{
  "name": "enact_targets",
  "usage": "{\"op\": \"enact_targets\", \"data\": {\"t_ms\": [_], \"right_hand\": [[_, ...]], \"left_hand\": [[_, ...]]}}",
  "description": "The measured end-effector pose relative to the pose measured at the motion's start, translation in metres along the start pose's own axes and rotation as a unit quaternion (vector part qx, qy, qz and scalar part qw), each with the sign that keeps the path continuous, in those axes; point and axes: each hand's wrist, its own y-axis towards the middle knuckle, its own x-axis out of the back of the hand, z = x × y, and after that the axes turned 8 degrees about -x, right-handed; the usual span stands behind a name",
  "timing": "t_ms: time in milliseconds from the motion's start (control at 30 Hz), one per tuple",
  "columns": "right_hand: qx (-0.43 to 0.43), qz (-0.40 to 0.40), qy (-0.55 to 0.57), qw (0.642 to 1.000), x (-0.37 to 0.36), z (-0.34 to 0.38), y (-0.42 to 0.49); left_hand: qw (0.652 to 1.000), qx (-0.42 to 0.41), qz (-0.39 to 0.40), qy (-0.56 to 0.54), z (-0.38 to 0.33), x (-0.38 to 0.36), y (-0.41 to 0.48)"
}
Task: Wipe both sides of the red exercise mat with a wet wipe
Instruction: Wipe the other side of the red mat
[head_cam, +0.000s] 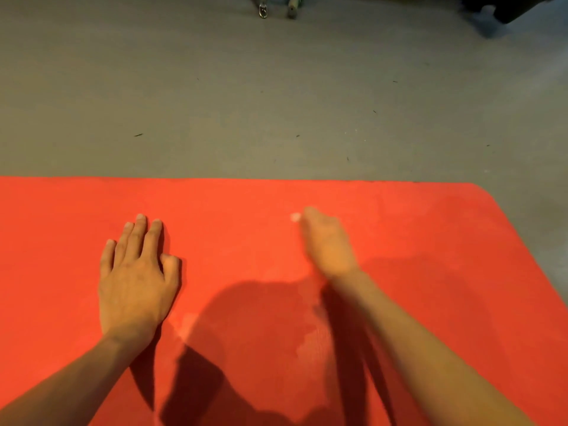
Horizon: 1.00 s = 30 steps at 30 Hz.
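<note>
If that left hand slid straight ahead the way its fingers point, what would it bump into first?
Nothing, it seems. Ahead of the left hand lies bare red mat, then its far edge and the grey floor; the way looks free.

The red exercise mat [246, 250] lies flat on the floor, spreading from 9 through 6 to 3 o'clock, with a rounded corner toward 3 o'clock and pale smears on it. A blurred white scrap of wet wipe [295, 217] shows near the centre.
</note>
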Motion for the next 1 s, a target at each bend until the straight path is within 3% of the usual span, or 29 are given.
{"op": "enact_targets", "data": {"t_ms": [133, 167, 233, 300, 433, 567, 667, 733, 800, 900, 1000], "right_hand": [[-0.307, -0.034, -0.065, 0.949, 0.045, -0.114, 0.007], [-0.362, -0.047, -0.067, 0.929, 0.046, -0.121, 0.008], [-0.389, -0.058, -0.065, 0.917, 0.036, -0.101, 0.01], [-0.325, -0.063, -0.007, 0.944, 0.012, -0.05, 0.009], [-0.077, -0.008, 0.048, 0.996, -0.037, 0.075, -0.013], [0.122, 0.152, 0.078, 0.978, -0.033, 0.145, -0.047], [0.183, 0.127, 0.086, 0.971, -0.022, 0.112, -0.037], [0.138, 0.075, 0.056, 0.986, -0.019, 0.071, -0.015], [-0.007, 0.032, -0.011, 0.999, -0.009, 0.028, 0.005], [-0.202, 0.038, -0.044, 0.978, 0.004, -0.017, 0.012], [-0.262, 0.048, -0.049, 0.963, 0.002, -0.009, 0.009]], "left_hand": [[1.0, -0.001, -0.003, 0.0, 0.0, -0.001, 0.0], [1.0, -0.001, -0.006, -0.002, 0.0, -0.001, 0.0], [1.0, -0.001, -0.006, -0.002, -0.001, -0.001, 0.0], [1.0, 0.0, -0.006, -0.003, -0.002, -0.001, 0.0], [1.0, 0.001, -0.012, -0.007, -0.001, 0.0, 0.002], [1.0, -0.005, -0.008, -0.006, -0.001, 0.0, 0.003], [1.0, -0.011, 0.002, -0.009, 0.001, 0.0, 0.003], [1.0, -0.018, 0.007, -0.013, 0.003, 0.0, 0.002], [0.999, -0.027, 0.013, -0.017, 0.004, 0.0, 0.001], [0.998, -0.05, 0.021, -0.02, 0.009, 0.0, 0.005], [0.997, -0.054, 0.044, -0.018, 0.014, -0.001, -0.003]]}}
